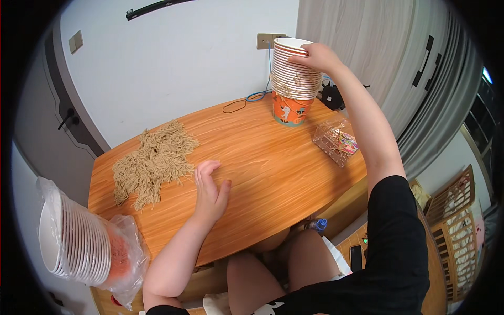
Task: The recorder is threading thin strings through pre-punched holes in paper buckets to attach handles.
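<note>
A tall stack of paper buckets [297,76], white-rimmed with an orange printed bottom one, stands upright at the far edge of the wooden table. My right hand [317,56] grips the top rim of this stack, fingers partly inside the uppermost bucket. Thin beige strands hang around the stack's lower rims. Over the table's middle my left hand [210,197] is open and holds nothing, its fingers curved and the thumb apart. Just beyond and left of it lies a loose pile of beige cords [155,163].
A clear plastic box [336,142] with colourful contents sits at the table's right. At the lower left, another bucket stack [76,239] lies tilted in clear plastic wrap. A blue cable [257,96] runs by the wall socket. A phone [356,257] rests at the lower right.
</note>
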`<state>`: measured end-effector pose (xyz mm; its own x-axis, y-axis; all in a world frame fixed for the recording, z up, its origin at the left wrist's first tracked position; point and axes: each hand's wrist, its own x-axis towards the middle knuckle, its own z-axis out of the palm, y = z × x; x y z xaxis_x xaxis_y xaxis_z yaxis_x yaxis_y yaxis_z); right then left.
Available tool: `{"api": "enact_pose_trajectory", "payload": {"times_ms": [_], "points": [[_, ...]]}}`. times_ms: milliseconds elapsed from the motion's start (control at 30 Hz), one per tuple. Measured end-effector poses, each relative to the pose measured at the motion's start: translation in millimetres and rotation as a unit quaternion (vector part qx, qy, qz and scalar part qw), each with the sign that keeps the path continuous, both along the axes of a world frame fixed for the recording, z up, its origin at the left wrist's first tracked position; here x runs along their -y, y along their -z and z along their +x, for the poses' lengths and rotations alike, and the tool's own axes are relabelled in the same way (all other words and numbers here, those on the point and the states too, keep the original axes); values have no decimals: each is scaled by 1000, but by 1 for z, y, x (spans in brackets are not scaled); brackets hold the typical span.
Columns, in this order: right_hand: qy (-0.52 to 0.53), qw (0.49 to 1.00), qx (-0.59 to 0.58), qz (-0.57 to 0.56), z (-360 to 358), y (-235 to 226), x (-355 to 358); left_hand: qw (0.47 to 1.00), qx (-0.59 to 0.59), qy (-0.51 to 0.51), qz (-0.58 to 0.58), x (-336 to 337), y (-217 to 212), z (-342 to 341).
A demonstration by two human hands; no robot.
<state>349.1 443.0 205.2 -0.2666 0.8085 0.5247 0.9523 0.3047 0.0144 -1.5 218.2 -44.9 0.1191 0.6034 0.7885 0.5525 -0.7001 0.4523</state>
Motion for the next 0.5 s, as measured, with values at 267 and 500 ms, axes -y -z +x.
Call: {"api": "enact_pose_trajectory", "payload": {"times_ms": [267, 500], "points": [[26, 999, 33, 27, -6, 5, 3, 1000, -9, 11, -8, 3, -2, -1], [17, 973, 100, 208, 11, 22, 20, 999, -16, 25, -42, -5, -1, 1]]}}
